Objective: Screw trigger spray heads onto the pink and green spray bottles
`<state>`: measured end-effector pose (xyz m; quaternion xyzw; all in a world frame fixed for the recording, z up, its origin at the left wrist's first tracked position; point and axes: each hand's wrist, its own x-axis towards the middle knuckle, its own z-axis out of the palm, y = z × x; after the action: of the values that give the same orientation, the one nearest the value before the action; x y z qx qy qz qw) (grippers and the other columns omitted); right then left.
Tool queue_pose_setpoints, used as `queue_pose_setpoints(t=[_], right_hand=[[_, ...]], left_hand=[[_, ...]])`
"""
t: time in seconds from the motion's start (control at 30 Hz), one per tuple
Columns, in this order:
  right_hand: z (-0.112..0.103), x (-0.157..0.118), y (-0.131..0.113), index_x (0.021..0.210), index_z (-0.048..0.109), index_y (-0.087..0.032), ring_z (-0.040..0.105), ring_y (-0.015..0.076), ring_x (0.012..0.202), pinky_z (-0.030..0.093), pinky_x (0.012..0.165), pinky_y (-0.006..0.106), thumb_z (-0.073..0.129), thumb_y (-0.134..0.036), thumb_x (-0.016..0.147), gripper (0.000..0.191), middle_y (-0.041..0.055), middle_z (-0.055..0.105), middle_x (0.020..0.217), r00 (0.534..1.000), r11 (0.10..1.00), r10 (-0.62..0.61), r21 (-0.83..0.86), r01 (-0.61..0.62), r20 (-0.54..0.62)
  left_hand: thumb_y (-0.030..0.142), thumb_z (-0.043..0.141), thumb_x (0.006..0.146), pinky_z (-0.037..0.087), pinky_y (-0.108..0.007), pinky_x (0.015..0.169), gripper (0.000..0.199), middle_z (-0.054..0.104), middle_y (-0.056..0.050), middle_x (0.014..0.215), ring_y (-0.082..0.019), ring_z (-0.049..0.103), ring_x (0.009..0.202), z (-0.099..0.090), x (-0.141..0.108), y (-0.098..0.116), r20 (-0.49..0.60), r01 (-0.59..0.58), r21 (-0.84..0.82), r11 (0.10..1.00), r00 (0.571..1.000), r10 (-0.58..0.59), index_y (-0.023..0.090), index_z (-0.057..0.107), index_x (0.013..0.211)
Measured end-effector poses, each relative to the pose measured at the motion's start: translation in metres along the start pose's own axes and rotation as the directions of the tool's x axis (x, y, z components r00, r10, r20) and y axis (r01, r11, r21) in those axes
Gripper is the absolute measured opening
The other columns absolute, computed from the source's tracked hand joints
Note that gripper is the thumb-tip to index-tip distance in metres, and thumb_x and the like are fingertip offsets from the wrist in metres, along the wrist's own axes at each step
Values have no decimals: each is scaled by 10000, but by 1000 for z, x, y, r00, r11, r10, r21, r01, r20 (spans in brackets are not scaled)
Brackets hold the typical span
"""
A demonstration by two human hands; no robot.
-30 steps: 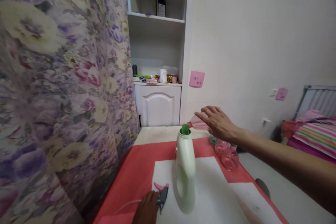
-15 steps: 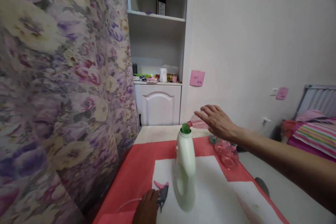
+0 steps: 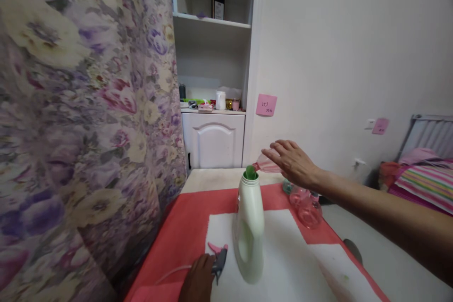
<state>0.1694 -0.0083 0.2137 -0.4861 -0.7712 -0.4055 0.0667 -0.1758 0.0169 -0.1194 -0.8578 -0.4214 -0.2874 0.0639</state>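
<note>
Where the right hand is: back uppermost, it grasps a clear pink plastic bottle with a narrow neck, tipped nearly flat above the far part of the counter
Bottle's neck: aimed at the translucent green plastic spout in the mouth of a tall pale-green plastic jug; whether neck and spout touch, and whether liquid runs, cannot be told
Pale-green jug: upright and uncapped, hollow handle towards the wearer, on a white rectangular sheet laid over a red covering; neither hand steadies it
Left hand: low and just left of the jug, fingers curled around a grey plastic spray head with a pink trigger; a thin pale tube juts out on the other side
Round bottles: two clear pink plastic ones and a greenish one cluster near the covering's right edge
Spill risk: a slip of the neck off the spout could send any liquid down the jug's side onto the white sheet
Tipping risk: a push from the bottle could rock the unsupported jug
Knock risk: a careless drop of the right wrist could topple the round bottles
</note>
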Motion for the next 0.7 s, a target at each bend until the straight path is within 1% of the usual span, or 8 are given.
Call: queue_pose_setpoints(t=[0.1, 0.2, 0.33, 0.47, 0.57, 0.7], right_hand=[[1, 1, 1, 1340, 460, -207, 469, 286, 1177, 349, 984, 404, 496, 25, 769, 618, 117, 592, 1242, 1000, 1000, -8, -3, 8, -8], [0, 1, 2, 1334, 462, -213, 472, 283, 1170, 348, 982, 401, 502, 26, 763, 620, 114, 595, 1243, 1000, 1000, -17, -2, 17, -18], [-1, 2, 2, 1345, 458, -205, 461, 287, 1181, 341, 991, 408, 507, 31, 757, 635, 121, 589, 1254, 1000, 1000, -22, -8, 22, 1], [0, 3, 3, 1352, 461, -198, 453, 290, 1185, 335, 989, 414, 522, 38, 746, 654, 130, 586, 1257, 1000, 1000, -24, -5, 24, 8], [-1, 4, 2, 1351, 459, -206, 453, 282, 1178, 334, 991, 407, 520, 48, 740, 665, 121, 584, 1255, 1000, 1000, -30, -7, 30, -2], [-4, 6, 1, 1343, 456, -207, 447, 283, 1179, 330, 998, 398, 515, 48, 740, 658, 115, 575, 1251, 999, 998, -44, -38, 44, 9]], left_hand=[[174, 446, 832, 588, -297, 851, 369, 772, -53, 1059, -201, 717, 965, 4, -1, -2, -29, -34, 23, 999, 999, 35, 221, 721, 1074], [171, 438, 826, 600, -314, 835, 382, 776, -59, 1047, -211, 724, 954, 11, -3, -4, -68, -41, 51, 998, 997, 45, 206, 714, 1088], [213, 459, 838, 601, -348, 862, 353, 776, -63, 1062, -236, 722, 982, 19, -6, -8, -97, -43, 88, 995, 994, 51, 193, 720, 1076], [216, 460, 835, 585, -342, 897, 369, 768, -58, 1091, -227, 714, 1009, 22, -8, -9, -73, -11, 33, 999, 997, 13, 215, 706, 1110], [215, 446, 832, 581, -350, 903, 375, 764, -76, 1099, -230, 711, 1014, 23, -9, -9, -66, 27, 26, 999, 997, -25, 194, 716, 1092], [211, 440, 831, 565, -340, 925, 384, 762, -69, 1106, -220, 699, 1040, 20, -9, -5, -56, 66, 7, 998, 996, -66, 205, 717, 1097]])
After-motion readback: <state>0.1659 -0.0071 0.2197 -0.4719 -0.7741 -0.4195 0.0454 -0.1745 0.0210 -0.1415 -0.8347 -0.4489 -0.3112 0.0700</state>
